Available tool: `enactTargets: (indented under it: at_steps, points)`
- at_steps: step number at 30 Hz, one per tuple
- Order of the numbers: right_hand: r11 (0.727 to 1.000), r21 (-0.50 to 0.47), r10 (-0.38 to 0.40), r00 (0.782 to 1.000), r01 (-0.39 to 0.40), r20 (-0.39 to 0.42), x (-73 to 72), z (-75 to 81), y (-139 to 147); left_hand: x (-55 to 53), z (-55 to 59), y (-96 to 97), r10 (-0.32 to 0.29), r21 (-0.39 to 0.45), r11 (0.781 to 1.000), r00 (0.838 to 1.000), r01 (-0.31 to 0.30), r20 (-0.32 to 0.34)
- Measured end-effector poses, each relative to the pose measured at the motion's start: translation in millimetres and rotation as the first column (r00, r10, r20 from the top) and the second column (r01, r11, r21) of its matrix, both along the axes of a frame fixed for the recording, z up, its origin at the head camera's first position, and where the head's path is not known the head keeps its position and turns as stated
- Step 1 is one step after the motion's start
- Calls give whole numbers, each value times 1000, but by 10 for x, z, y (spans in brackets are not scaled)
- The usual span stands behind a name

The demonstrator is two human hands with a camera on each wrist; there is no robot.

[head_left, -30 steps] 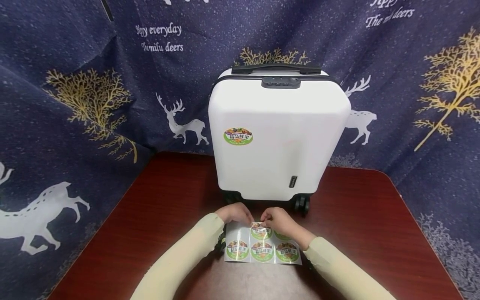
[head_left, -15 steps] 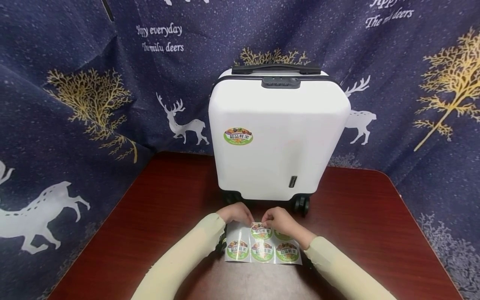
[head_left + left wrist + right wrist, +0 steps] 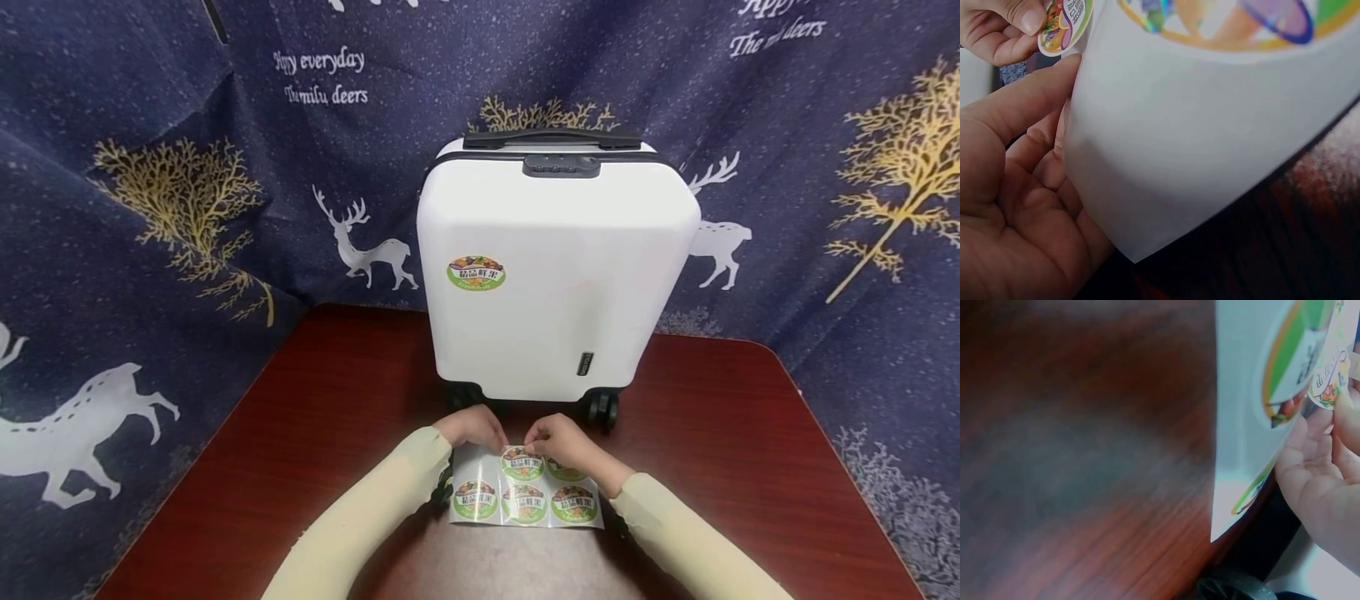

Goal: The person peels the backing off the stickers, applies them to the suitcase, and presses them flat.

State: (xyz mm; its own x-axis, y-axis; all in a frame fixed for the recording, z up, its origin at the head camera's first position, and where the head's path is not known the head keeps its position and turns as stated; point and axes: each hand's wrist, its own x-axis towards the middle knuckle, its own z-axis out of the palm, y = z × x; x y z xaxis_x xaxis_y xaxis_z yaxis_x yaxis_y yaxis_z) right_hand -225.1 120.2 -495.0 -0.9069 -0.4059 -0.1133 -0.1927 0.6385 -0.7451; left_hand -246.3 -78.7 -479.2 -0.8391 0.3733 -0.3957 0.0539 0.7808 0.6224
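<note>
In the head view a glossy sheet of round fruit stickers is held above the front of the table. Its upper left spot is bare. My left hand grips the top edge; the left wrist view shows the thumb against the edge and curled fingers behind it. Between thumb and finger, my right hand pinches the upper edge of the top middle fruit sticker. In the left wrist view that sticker stands partly away from the sheet. How much still sticks is hidden.
A white suitcase stands upright behind the hands, on black wheels. One oval-looking fruit sticker is on its left front. The dark red table extends to both sides, with a patterned blue cloth behind.
My right hand has shifted very slightly to the right, still pinching the sticker. The left hand, the sheet and the suitcase look almost the same.
</note>
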Motion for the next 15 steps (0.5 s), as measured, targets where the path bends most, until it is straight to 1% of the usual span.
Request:
enactTargets:
  at_steps: [5,10,15]
  points:
    - [1000,-15,13,1000,-12,25,-14,10,8,2,-3,3,10,1,1000,1000,-10,-6]
    - [999,-42,17,998,-14,68,-34,11,7,1,-4,2,7,-5,1000,1000,-8,-12]
    - [998,-51,29,996,-25,90,-47,15,21,-5,-9,0,7,1,1000,1000,-6,-6]
